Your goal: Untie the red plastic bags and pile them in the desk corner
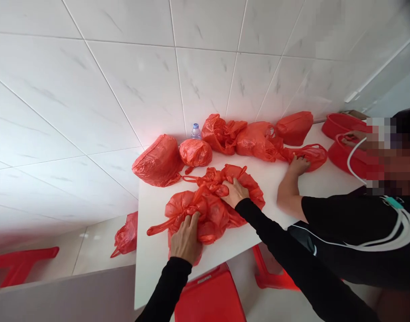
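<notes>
Left hand (185, 239) presses flat, fingers spread, on the near red bag (191, 212) mid-table (151, 268); right hand (235, 193) pinches its crumpled top. Thin film — likely light, slippery (knotted handles look the surest hold). Beyond, a co-worker's hand (298, 164) rests on another bag (309, 154).

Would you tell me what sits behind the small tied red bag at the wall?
Behind the small tied red bag, a clear water bottle with a blue cap stands against the tiled wall. Only its cap and shoulder show; the bag covers the rest.
</notes>
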`<state>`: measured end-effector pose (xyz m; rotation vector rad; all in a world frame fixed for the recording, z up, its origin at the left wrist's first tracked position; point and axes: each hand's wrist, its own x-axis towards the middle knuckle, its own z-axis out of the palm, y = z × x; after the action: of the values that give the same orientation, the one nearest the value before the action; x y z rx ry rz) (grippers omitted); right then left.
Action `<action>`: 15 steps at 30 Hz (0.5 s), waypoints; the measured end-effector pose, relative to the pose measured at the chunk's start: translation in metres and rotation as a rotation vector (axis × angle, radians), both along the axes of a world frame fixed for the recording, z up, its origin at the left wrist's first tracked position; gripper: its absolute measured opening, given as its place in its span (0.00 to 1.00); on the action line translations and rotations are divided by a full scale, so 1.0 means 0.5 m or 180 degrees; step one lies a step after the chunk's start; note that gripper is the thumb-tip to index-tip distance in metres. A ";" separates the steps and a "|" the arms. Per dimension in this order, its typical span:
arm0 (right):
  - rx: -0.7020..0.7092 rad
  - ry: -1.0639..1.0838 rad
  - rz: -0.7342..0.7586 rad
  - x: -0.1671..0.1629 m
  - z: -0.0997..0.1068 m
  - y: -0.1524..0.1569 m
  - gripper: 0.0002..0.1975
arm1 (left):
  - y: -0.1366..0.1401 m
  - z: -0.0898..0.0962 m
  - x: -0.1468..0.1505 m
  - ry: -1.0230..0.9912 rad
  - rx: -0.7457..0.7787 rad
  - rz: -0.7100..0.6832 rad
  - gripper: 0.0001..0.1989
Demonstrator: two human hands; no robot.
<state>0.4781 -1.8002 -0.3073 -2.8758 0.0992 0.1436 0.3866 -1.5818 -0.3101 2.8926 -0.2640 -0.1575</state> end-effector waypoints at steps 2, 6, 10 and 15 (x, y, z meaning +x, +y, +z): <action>0.0143 0.0070 0.0168 -0.019 0.013 -0.023 0.32 | 0.017 0.012 -0.013 -0.0005 0.0011 0.0016 0.40; 0.0409 0.0403 0.0585 -0.012 0.016 -0.073 0.50 | -0.003 0.018 -0.014 0.0312 0.0062 -0.0034 0.53; 0.0544 0.0511 0.0874 0.009 -0.013 -0.054 0.42 | -0.054 -0.011 -0.002 0.0380 -0.0174 0.0254 0.47; 0.0936 0.0319 0.0956 -0.019 -0.039 0.000 0.21 | -0.058 -0.030 -0.002 0.0174 -0.0698 0.0506 0.33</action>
<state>0.4685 -1.8000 -0.3266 -2.5713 -0.3106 0.3294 0.3857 -1.6107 -0.3249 2.6725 -0.0380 -0.1680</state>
